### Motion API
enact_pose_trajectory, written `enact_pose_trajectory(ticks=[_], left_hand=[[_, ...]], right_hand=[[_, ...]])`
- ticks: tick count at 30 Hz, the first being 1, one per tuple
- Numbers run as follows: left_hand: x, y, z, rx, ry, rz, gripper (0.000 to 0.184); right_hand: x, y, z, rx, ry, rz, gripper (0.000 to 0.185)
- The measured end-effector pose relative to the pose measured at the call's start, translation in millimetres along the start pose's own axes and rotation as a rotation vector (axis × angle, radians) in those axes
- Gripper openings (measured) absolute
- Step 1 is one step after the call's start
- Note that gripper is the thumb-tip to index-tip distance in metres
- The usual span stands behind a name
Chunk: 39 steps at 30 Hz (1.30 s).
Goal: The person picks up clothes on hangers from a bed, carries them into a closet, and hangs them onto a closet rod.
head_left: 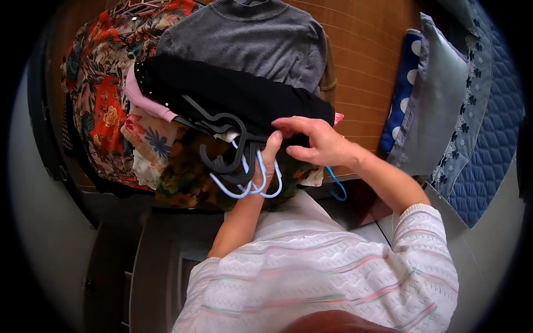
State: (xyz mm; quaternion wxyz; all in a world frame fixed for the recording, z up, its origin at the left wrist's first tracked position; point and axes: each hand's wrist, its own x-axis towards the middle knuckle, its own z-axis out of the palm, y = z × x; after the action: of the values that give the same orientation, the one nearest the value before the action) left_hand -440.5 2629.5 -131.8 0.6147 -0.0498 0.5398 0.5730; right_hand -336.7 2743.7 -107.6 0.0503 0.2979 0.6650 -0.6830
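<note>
My left hand [268,157] is closed around a bunch of clothes hangers near the front edge of the bed. Thick black hangers [240,129] and light blue hanger hooks [262,173] stick out from it, overlapping. Part of my palm and fingers is hidden behind them. To its right, my right hand [319,143] has its thumb and fingers apart, with nothing visible between them. Its fingertips are close to a black garment [222,83]; whether they touch it I cannot tell. Beneath the hangers lies a dark brown and green patterned garment [183,166].
A grey high-necked sweater [250,39] lies behind the black garment. At left is a red floral garment [102,105], beside pink cloth [145,100]. A blue hook [338,188] hangs at the edge. On the right are a silvery pillow [430,100] and a blue quilted cover [483,161].
</note>
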Motion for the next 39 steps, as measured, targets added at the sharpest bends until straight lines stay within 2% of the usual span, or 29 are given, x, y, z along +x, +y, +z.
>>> enact_pose_trajectory(ticks=[1,2,3,5,6,9,12,15,19,23,25,27,29,31,37,39], left_hand=[[-6.0,8.8,2.0,0.060,0.052,0.036,0.028],[-11.0,13.1,1.0,0.122,0.103,0.071,0.029],[-13.2,10.3,-7.1,0.178,0.111,0.077,0.031],[-16.0,1.8,-25.8,0.290,0.132,0.090,0.035],[-21.4,5.0,-26.6,0.281,0.195,0.084,0.033],[-33.5,10.7,-34.9,0.236,0.276,0.060,0.032],[-42.5,12.5,-43.3,0.175,0.307,0.026,0.031],[-46.6,14.3,-48.9,0.141,0.326,0.007,0.030],[-50.8,13.9,-52.2,0.098,0.333,-0.005,0.029],[-54.7,14.7,-53.9,0.069,0.322,0.005,0.027],[-62.1,15.7,-54.5,0.052,0.318,0.019,0.027],[-74.0,16.3,-55.6,0.038,0.310,0.041,0.026],[-91.3,14.6,-57.4,0.021,0.305,0.061,0.026],[-111.1,11.4,-60.2,0.002,0.302,0.085,0.026],[-183.6,4.0,-59.1,-0.063,0.312,0.208,0.025],[-199.7,-5.0,-72.2,-0.113,0.187,0.190,0.023]], right_hand=[[5.6,4.1,-6.9,0.113,-0.077,0.028,0.039],[17.4,0.4,-22.8,0.292,-0.196,0.190,0.031],[35.7,2.8,-43.7,0.267,-0.198,0.211,0.028],[88.3,48.4,-90.9,-0.229,0.129,-0.012,0.026],[114.5,66.1,-112.8,-0.420,0.337,-0.049,0.026],[184.8,100.7,-159.5,-0.955,0.610,-0.036,0.046],[211.9,84.4,-150.8,-0.986,0.514,0.260,0.049],[222.1,81.1,-152.5,-0.994,0.426,0.343,0.047],[208.8,94.4,-166.3,-0.764,0.177,0.118,0.041],[151.4,57.4,-132.5,-0.431,0.090,0.107,0.029],[113.8,46.8,-100.5,-0.270,0.151,0.085,0.026],[75.1,36.8,-60.0,-0.302,0.198,-0.118,0.023],[44.8,16.8,-25.3,-0.579,0.179,-0.255,0.020],[21.2,2.8,6.7,-0.630,0.224,-0.336,0.020],[-49.5,-28.0,38.9,-0.544,0.301,-0.378,0.015],[-71.1,-26.6,33.4,-0.266,0.390,-0.329,0.007]])
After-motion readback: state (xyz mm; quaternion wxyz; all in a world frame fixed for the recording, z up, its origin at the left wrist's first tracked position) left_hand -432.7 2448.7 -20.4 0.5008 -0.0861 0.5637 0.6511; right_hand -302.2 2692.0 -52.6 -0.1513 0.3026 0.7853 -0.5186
